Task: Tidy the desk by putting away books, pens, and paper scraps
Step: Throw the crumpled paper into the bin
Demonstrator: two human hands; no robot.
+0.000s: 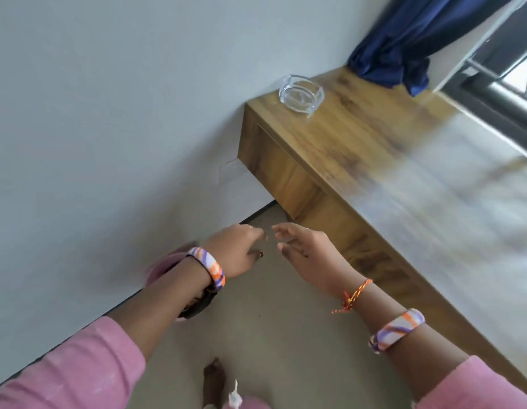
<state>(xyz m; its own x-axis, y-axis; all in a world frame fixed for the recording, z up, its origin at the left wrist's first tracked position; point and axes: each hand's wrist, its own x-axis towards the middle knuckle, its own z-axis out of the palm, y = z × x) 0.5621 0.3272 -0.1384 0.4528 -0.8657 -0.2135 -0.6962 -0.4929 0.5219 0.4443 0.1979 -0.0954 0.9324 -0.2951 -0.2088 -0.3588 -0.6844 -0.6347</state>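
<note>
Both my hands reach out over the floor beside the wooden desk (359, 149). My left hand (238, 249) hangs palm down with loosely curled fingers and holds nothing. My right hand (303, 249) is just to its right, fingers spread, nothing in it; their fingertips are a short gap apart. A pink bin (165, 265) shows partly behind my left wrist, against the wall, blurred. A small white paper scrap (235, 397) lies on the floor at the bottom edge, next to my foot (213, 379). No books or pens are in view.
A clear glass ashtray (301, 93) stands on the desk's far corner. A blue curtain (403, 45) hangs onto the desk at the back, beside a window (509, 69). A pale wall (109, 113) runs along the left. The desk's right part is blurred.
</note>
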